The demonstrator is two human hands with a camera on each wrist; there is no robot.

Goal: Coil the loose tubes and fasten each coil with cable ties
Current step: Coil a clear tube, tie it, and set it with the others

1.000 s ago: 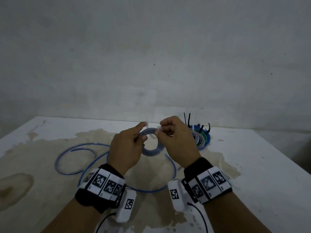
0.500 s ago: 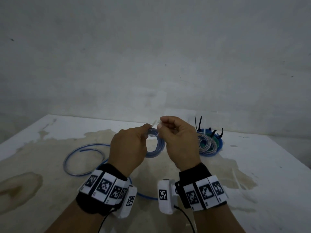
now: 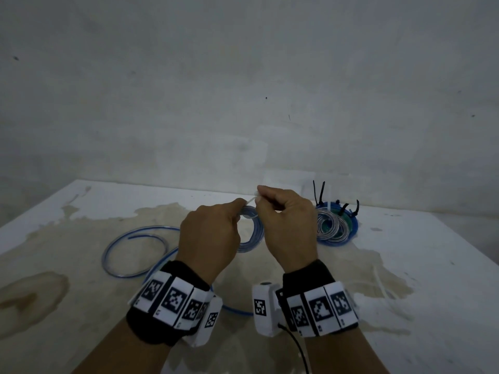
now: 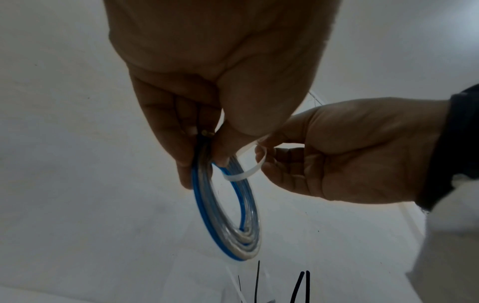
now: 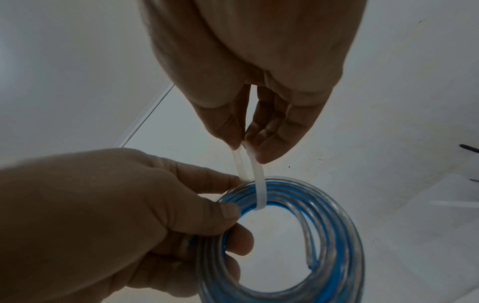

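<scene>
My left hand [image 3: 213,233] grips a small coil of clear tube with a blue stripe [image 3: 255,230] above the table; the coil [image 4: 228,215] hangs edge-on below my left hand [image 4: 197,147] in the left wrist view. A white cable tie [image 5: 259,190] loops over the top of the coil [image 5: 324,235]. My right hand [image 5: 246,143] pinches both ends of the tie together just above the coil. In the head view my right hand [image 3: 280,211] sits close against the left, and the tie [image 3: 252,201] shows between the fingertips.
A loose blue tube [image 3: 129,249] curls on the stained white table [image 3: 81,306] at the left, passing under my wrists. Finished coils with black cable ties [image 3: 334,222] lie at the back right. A wall stands close behind the table.
Both hands have stayed close together with the coil and tie between them. The right hand's pinch on the tie has risen slightly above the coil.
</scene>
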